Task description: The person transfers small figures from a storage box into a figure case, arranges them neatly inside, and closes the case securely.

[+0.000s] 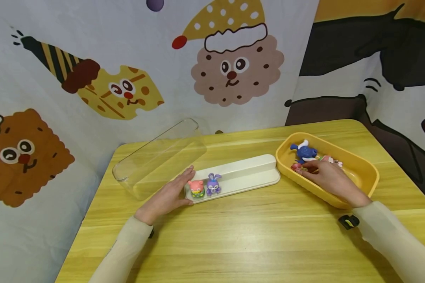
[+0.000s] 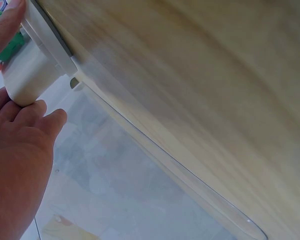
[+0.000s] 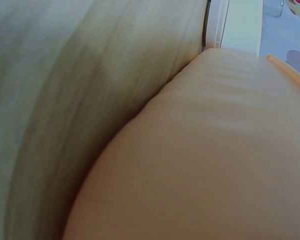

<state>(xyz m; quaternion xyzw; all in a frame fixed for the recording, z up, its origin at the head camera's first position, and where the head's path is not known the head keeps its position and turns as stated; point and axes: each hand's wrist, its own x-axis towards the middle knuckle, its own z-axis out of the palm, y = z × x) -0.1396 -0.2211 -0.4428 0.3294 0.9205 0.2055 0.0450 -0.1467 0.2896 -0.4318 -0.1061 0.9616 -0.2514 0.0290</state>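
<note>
A long white tray point(image 1: 246, 177) lies across the middle, with a pink toy figure point(image 1: 196, 189) and a purple rabbit-eared figure point(image 1: 213, 185) standing at its left end. My left hand point(image 1: 168, 198) grips that end, thumb on the near side and fingers on the far side; the left wrist view shows the fingers point(image 2: 32, 117) against the tray's end. Inside the yellow basin point(image 1: 366, 173), my right hand point(image 1: 327, 177) pinches a small red figure point(image 1: 297, 168), partly hidden by the fingertips. A blue figure point(image 1: 304, 151) and a pinkish one point(image 1: 327, 158) lie beside it.
A clear plastic cover point(image 1: 159, 161) stands behind the tray at the left, near my left hand. The basin's left end sits close to the tray's right end. A printed cloth point(image 1: 145, 39) hangs behind the wooden table point(image 1: 248, 239).
</note>
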